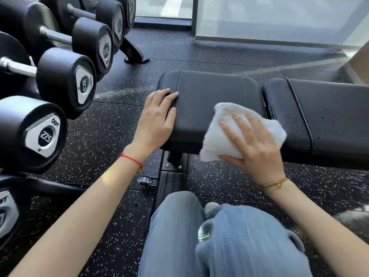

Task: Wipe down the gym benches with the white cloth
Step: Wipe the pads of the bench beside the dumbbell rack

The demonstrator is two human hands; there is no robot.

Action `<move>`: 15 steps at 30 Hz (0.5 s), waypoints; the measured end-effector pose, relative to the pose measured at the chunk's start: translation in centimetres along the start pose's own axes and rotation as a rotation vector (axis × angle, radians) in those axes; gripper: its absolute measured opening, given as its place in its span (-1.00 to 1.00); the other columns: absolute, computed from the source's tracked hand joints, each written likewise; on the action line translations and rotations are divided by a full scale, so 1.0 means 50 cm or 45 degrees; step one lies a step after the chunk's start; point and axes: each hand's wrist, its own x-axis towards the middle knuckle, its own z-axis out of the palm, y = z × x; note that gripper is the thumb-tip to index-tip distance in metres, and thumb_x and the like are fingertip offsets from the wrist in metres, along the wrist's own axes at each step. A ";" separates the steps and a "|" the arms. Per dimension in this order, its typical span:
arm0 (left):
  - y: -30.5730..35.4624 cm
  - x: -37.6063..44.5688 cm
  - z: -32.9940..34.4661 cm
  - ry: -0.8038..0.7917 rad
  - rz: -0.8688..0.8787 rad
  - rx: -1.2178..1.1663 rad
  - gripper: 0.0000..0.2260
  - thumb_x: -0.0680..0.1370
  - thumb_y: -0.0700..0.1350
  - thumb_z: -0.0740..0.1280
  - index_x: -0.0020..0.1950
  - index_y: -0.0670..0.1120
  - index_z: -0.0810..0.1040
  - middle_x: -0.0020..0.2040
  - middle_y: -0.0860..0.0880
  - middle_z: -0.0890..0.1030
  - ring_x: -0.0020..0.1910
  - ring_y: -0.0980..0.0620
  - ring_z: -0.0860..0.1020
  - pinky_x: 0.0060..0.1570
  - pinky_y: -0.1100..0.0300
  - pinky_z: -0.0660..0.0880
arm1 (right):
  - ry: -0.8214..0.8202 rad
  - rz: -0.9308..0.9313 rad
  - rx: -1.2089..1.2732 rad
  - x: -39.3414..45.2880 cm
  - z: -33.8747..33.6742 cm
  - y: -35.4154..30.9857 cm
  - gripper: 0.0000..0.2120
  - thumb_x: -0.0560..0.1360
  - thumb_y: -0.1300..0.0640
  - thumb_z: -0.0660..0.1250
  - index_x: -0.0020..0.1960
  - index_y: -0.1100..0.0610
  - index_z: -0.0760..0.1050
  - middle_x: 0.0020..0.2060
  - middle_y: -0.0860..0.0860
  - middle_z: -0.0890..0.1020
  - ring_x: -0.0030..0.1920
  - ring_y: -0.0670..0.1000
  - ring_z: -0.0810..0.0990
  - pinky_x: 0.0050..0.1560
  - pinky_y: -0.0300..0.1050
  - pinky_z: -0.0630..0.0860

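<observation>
Two hands (203, 132) on black bench (209, 88); speckled floor (119, 126).

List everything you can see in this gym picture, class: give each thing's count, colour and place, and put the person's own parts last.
seat pad: one, black, centre.
back pad: one, black, right of the seat pad.
white cloth: one, on the seat pad's near edge.
dumbbells: several, black with silver handles, racked at left.
floor: black, white-speckled.
window: top right.
left hand: flat on the seat pad's left end; red string at the wrist.
right hand: presses the cloth; gold bracelet.
jeans: blue, bottom centre.
</observation>
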 end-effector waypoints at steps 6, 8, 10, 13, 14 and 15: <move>0.001 0.001 0.002 0.011 -0.004 0.018 -0.58 0.61 -0.04 0.09 0.41 -0.15 0.45 0.37 -0.15 0.44 0.40 -0.14 0.31 0.46 0.13 0.14 | -0.151 -0.055 0.151 0.088 0.007 -0.076 -0.22 0.51 -0.40 0.15 0.57 0.02 0.16 0.51 0.18 0.28 0.48 0.29 0.26 0.47 0.23 0.21; 0.000 0.002 0.001 0.003 0.000 0.017 -0.58 0.61 -0.04 0.09 0.41 -0.15 0.45 0.38 -0.15 0.44 0.40 -0.14 0.31 0.47 0.12 0.14 | -0.171 -0.082 0.182 0.101 0.008 -0.089 -0.20 0.51 -0.40 0.14 0.58 0.05 0.11 0.54 0.16 0.21 0.51 0.26 0.22 0.48 0.21 0.18; 0.000 0.002 0.001 0.006 -0.003 0.013 -0.58 0.61 -0.04 0.10 0.41 -0.14 0.45 0.38 -0.14 0.44 0.40 -0.14 0.31 0.47 0.10 0.16 | -0.158 -0.096 0.189 0.079 0.003 -0.062 -0.18 0.54 -0.38 0.14 0.59 0.11 0.08 0.57 0.13 0.14 0.53 0.23 0.19 0.49 0.21 0.16; -0.002 0.001 0.002 0.015 -0.006 0.000 -0.59 0.61 -0.04 0.11 0.41 -0.13 0.46 0.38 -0.12 0.44 0.40 -0.12 0.31 0.46 0.14 0.15 | -0.128 -0.035 0.190 0.027 -0.010 -0.005 -0.20 0.56 -0.33 0.15 0.57 0.19 0.11 0.56 0.13 0.15 0.55 0.22 0.12 0.50 0.25 0.13; -0.002 0.001 0.002 0.018 -0.005 0.003 -0.60 0.61 -0.04 0.12 0.41 -0.13 0.46 0.38 -0.12 0.44 0.40 -0.11 0.31 0.46 0.14 0.15 | -0.133 -0.023 0.199 0.021 -0.013 0.007 -0.20 0.56 -0.33 0.15 0.56 0.21 0.12 0.55 0.14 0.16 0.55 0.22 0.11 0.51 0.25 0.12; -0.003 0.001 0.003 0.022 -0.002 0.007 -0.60 0.61 -0.05 0.12 0.41 -0.13 0.46 0.37 -0.12 0.44 0.40 -0.11 0.31 0.47 0.14 0.15 | -0.142 -0.028 0.205 0.026 -0.013 0.011 -0.19 0.56 -0.33 0.15 0.56 0.22 0.13 0.55 0.15 0.17 0.55 0.23 0.11 0.51 0.25 0.11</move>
